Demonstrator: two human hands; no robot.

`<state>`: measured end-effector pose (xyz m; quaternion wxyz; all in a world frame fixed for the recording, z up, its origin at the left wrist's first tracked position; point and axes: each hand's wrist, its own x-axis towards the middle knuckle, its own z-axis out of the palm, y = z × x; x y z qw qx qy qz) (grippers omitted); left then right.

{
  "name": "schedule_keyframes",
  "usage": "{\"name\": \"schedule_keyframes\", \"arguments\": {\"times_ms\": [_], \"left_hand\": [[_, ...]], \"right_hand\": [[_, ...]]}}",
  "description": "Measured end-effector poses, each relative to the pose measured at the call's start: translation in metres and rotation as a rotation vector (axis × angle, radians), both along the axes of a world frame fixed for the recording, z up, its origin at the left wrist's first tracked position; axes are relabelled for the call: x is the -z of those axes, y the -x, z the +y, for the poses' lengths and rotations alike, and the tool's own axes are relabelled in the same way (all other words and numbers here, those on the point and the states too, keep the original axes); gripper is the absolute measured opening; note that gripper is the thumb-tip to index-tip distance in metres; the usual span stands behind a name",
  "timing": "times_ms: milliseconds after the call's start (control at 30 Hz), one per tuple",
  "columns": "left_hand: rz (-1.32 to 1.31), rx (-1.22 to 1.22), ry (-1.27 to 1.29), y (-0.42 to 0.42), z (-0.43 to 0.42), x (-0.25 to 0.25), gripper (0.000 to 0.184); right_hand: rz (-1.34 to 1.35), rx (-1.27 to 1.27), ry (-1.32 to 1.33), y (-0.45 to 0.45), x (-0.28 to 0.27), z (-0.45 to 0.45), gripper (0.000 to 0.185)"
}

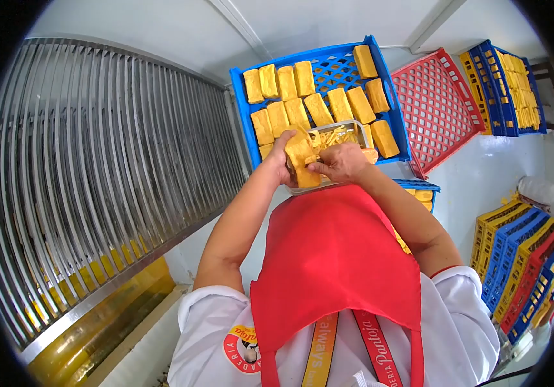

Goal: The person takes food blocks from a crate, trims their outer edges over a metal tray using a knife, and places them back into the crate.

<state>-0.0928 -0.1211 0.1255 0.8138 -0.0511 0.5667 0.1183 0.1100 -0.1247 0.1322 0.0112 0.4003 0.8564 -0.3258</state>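
Note:
My left hand (281,160) is closed around a golden-yellow rectangular block (299,151), holding it tilted over a metal tray (359,131). My right hand (343,162) is closed at the block's right side, its thumb and fingertips close to the edge. An orange handle (371,155) sticks out behind that hand; the working end of this tool is hidden. Thin yellow strips (338,137) lie in the tray. Under and beyond it, a blue crate (328,61) holds rows of similar blocks.
A slatted metal rack (109,142) stands along the left. To the right of the blue crate leans a red crate (428,97). Stacked blue crates (496,97) with more blocks are at the far right, and several coloured crates (515,258) stand below them.

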Motion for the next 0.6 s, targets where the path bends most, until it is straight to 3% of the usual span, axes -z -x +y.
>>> {"name": "schedule_keyframes", "arguments": {"times_ms": [67,200,267,333,400,600], "left_hand": [[-0.009,-0.239,0.026,0.000,0.004,-0.010,0.073],[-0.080,-0.485,-0.025,0.012,0.004,0.010,0.065],[-0.098,-0.563,-0.098,0.008,0.001,0.004,0.066],[-0.099,-0.701,-0.196,-0.002,0.000,-0.006,0.070],[-0.101,-0.740,-0.232,-0.007,-0.006,-0.005,0.070],[-0.183,-0.824,-0.396,-0.017,-0.014,0.007,0.078]], "right_hand": [[0.173,0.126,-0.073,-0.008,0.007,-0.002,0.052],[0.195,0.201,-0.152,-0.015,0.016,-0.009,0.052],[0.107,0.316,0.063,-0.013,0.011,-0.011,0.050],[0.174,0.380,0.066,-0.006,0.019,-0.016,0.049],[0.193,0.509,0.167,0.003,-0.004,-0.017,0.050],[0.196,0.618,0.208,0.014,0.018,-0.019,0.053]]}}
